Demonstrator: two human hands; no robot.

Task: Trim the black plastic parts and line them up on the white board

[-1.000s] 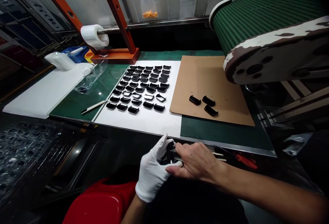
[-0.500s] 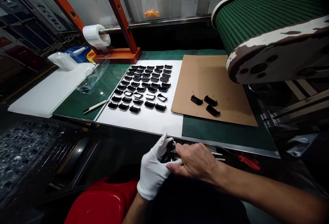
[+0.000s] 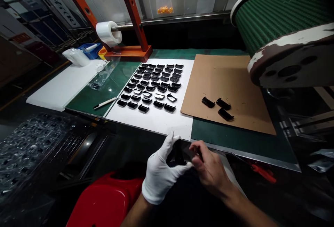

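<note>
My left hand, in a white glove, is curled around a dark, glossy part in front of the table's near edge. The part blends into the dark background, so its outline is hard to make out. Just right of it, my bare right hand has its fingers bent toward the thumb; whatever they may pinch is hidden. Several small black plastic pieces lie in rows on a white sheet beyond my hands. Three similar black pieces rest on a brown cardboard sheet.
A green conveyor belt overhangs the right side. An orange wooden stand carries a clear film roll at the back left. A pen lies left of the rows. Below are a red stool and a red-handled tool.
My right hand has drawn slightly away to the right from my left hand, its fingers curling. My left hand keeps its grip. The whole view has shifted a little.
</note>
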